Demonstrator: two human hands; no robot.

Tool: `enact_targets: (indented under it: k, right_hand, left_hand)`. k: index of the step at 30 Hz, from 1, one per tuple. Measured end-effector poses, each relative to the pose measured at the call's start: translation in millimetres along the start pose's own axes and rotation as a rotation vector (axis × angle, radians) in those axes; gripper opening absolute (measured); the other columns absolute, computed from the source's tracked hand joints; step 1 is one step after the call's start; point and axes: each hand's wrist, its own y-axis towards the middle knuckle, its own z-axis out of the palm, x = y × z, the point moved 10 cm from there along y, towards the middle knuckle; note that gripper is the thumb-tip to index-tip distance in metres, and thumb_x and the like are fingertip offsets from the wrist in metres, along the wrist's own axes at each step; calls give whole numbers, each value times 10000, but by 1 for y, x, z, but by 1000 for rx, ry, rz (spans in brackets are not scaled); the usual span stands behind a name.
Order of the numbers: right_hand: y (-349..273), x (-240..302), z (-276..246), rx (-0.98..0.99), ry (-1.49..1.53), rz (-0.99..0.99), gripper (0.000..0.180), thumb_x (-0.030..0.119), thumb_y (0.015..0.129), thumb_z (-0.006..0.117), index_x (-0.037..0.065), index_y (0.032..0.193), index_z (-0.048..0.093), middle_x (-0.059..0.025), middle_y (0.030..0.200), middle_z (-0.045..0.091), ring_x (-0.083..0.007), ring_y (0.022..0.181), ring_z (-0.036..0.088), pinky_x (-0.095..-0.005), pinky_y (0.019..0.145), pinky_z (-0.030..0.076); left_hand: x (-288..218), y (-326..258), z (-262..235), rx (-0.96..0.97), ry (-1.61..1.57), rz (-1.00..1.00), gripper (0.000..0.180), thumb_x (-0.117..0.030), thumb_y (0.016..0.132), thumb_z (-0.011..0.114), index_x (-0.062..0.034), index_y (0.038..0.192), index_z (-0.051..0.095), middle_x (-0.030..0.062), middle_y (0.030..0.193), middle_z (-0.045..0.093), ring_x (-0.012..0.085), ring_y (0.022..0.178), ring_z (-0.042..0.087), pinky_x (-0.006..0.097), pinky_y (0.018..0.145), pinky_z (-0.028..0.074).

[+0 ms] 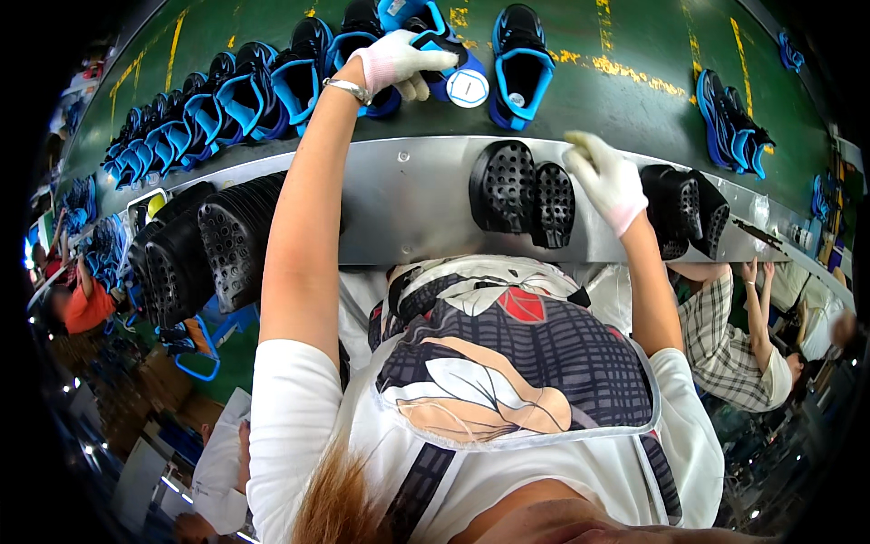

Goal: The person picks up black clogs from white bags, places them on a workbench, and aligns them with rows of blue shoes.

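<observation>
My left hand (396, 65), in a white knit glove, reaches over the green surface and grips a black-and-blue sneaker (441, 83) by its upper part. A white hexagonal tag (468, 88) shows at the sneaker's near end. Just right of it stands another black-and-blue sneaker (521, 77) by itself. My right hand (605, 179), also gloved, hovers over the metal ledge with fingers stretched out and nothing visible in them. Beside it on the ledge lie two black foot-shaped pieces with round dimples, a larger one (505, 189) and a smaller one (554, 203).
A long row of matching sneakers (213, 104) runs left along the green surface (616, 54). More dimpled black pieces (237, 236) are stacked at the left, and others (675, 204) lie at the right of the metal ledge (403, 195). Other people sit on both sides.
</observation>
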Motion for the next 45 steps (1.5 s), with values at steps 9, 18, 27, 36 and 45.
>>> enact_targets:
  k: [9, 18, 27, 36, 45]
  right_hand:
    - [-92, -45, 15, -1, -28, -61, 265, 225, 882, 623, 48, 1075, 660, -147, 958, 678, -284, 845, 673, -342, 760, 519]
    - [-103, -44, 55, 45, -322, -263, 490, 329, 718, 734, 76, 1099, 558, -131, 1096, 553, -324, 1015, 548, -398, 883, 460]
    - [-102, -31, 41, 14, -220, -515, 414, 316, 694, 757, 66, 976, 586, -126, 980, 570, -314, 956, 557, -393, 857, 457]
    - [-99, 39, -37, 52, 267, -429, 469, 225, 699, 791, 28, 1069, 581, -127, 1022, 568, -252, 892, 628, -344, 821, 516]
    - [-73, 61, -14, 38, 205, -359, 474, 303, 777, 724, 12, 1124, 584, -165, 1063, 598, -299, 898, 641, -368, 801, 523]
  left_hand:
    - [44, -15, 56, -490, 985, 176, 511, -300, 820, 658, -148, 1298, 559, 105, 1345, 490, 312, 1157, 528, 390, 954, 463]
    - [29, -92, 98, -782, 454, 273, 414, -237, 850, 657, -111, 1242, 612, 143, 1174, 571, 259, 1003, 587, 324, 813, 504]
    - [14, -105, 128, -712, 356, 243, 365, -170, 871, 625, -109, 1231, 620, 108, 1171, 571, 203, 947, 590, 285, 739, 517]
    - [11, -78, 163, -33, -846, 336, 553, -354, 1001, 450, 36, 1389, 386, 152, 1272, 543, 220, 1120, 570, 358, 941, 485]
    - [-33, -102, 172, -33, -983, 314, 530, -367, 954, 568, -2, 1323, 461, 99, 1183, 599, 189, 1081, 583, 338, 968, 462]
